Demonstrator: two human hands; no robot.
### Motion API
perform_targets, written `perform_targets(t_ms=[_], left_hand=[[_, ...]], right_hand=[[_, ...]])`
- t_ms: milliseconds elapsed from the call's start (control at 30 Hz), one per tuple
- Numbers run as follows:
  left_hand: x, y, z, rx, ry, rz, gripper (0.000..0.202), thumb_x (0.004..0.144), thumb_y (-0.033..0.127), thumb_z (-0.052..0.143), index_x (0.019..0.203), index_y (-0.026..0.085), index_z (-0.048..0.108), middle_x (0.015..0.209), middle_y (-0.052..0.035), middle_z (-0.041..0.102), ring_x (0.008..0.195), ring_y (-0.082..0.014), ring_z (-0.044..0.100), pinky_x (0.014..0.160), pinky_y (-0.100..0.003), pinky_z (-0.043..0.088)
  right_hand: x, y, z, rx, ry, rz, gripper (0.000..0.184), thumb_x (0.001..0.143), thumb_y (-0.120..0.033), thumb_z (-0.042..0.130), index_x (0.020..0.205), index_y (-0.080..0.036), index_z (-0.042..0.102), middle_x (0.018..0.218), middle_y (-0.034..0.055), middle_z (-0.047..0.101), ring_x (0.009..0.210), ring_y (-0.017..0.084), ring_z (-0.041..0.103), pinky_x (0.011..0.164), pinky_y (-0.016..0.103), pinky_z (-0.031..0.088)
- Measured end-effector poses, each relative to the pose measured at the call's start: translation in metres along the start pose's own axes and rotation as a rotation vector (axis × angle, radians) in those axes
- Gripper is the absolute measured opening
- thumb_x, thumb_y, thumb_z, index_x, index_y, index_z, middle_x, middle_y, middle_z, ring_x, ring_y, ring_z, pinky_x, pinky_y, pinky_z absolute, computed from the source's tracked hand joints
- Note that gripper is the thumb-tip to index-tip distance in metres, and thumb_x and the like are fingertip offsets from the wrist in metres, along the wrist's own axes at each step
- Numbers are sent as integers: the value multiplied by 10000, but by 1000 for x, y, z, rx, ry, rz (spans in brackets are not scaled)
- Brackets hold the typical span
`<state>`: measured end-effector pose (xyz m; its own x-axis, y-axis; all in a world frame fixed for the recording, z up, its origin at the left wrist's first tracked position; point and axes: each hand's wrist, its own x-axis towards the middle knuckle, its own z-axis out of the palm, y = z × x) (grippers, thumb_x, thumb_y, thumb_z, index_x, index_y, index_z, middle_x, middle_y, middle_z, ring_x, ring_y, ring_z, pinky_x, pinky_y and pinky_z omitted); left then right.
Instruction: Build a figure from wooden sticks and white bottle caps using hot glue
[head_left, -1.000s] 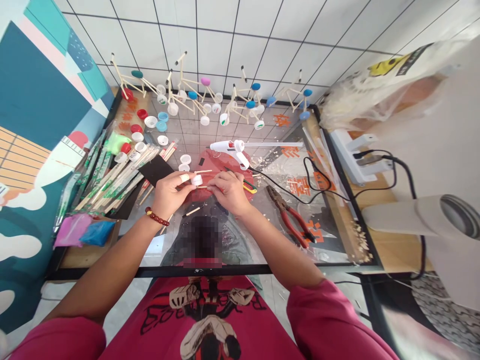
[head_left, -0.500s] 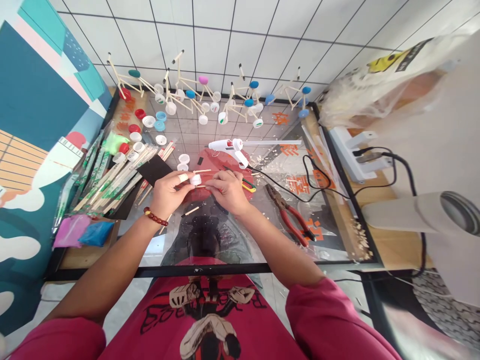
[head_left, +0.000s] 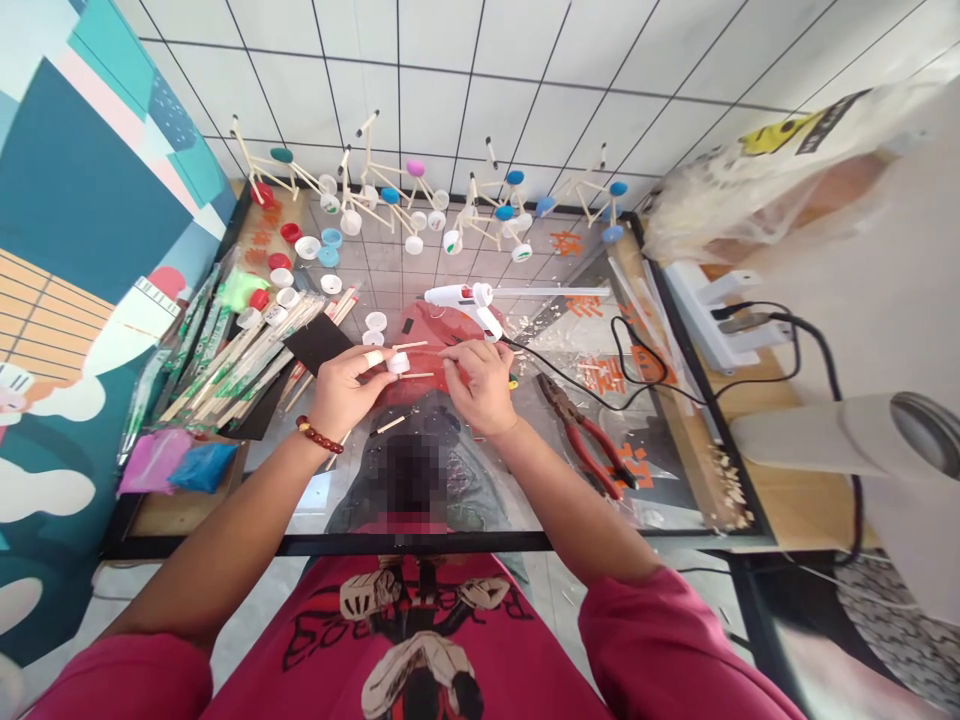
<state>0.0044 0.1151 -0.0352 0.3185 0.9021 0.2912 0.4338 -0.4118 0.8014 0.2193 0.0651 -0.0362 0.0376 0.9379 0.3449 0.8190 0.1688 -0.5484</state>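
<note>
My left hand [head_left: 346, 385] is closed, pinching a white bottle cap [head_left: 397, 362] that has thin wooden sticks [head_left: 417, 376] stuck into it, just above a red mat [head_left: 429, 328] on the glass table [head_left: 660, 500]. My right hand [head_left: 480, 385] hovers just right of the cap with its fingers curled. Its fingertips are near the stick ends and the handle of the white glue gun [head_left: 463, 294]. What they pinch, if anything, is hidden.
Red-handled pliers [head_left: 589, 440] lie right of my right hand, beside the glue gun's black cable. Wrapped chopsticks [head_left: 240, 350], a black card [head_left: 319, 342] and loose caps [head_left: 304, 246] lie left. Stick-and-cap models [head_left: 390, 195] line the back wall. A power strip [head_left: 709, 310] sits right.
My right hand has drawn slightly right and away from the cap, toward the glue gun. The left hand keeps hold of the cap. The view shifted a little.
</note>
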Motion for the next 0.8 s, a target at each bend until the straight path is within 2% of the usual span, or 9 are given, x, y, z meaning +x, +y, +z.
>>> perform_targets(t_ms=[133,233,333,467,800], left_hand=[[0,0,0,-8,-10,-15,258,820,262,711,1064,206,772,1118,-68,757,903,-200,722,845,-334,608],[0,1,-1,-1,-12,-10,256,825,255,704,1067,207,772,1116,-66,758,910,-198,724,858,-332,606],[0,2,0,7,-10,-4,252,828,257,700,1064,207,772,1112,-65,761,871,-189,723,842,-332,608],[1,3,0,2,-3,10,241,832,263,699,1054,206,774,1092,-61,763,830,-178,719,792,-317,609],[2,3,0,14,8,1,237,824,282,709,1038,207,778,1074,-54,764,816,-175,715,774,-310,608]], right_hand=[[-1,2,6,-49,-75,-54,139,887,-277,617,987,-250,708,1082,46,720,1048,246,582,969,435,278],[-2,3,9,-62,-94,-90,131,845,-281,658,958,-246,715,1057,42,716,1031,246,580,962,442,269],[-2,3,10,-66,-104,-86,109,896,-274,625,931,-254,726,1021,38,722,1003,235,579,941,437,260],[0,3,10,-68,-132,-98,174,965,-262,565,935,-261,736,1024,40,735,1003,223,580,930,427,249],[0,1,10,-106,-155,-98,206,969,-202,532,931,-256,727,1040,41,737,1007,224,577,936,423,232]])
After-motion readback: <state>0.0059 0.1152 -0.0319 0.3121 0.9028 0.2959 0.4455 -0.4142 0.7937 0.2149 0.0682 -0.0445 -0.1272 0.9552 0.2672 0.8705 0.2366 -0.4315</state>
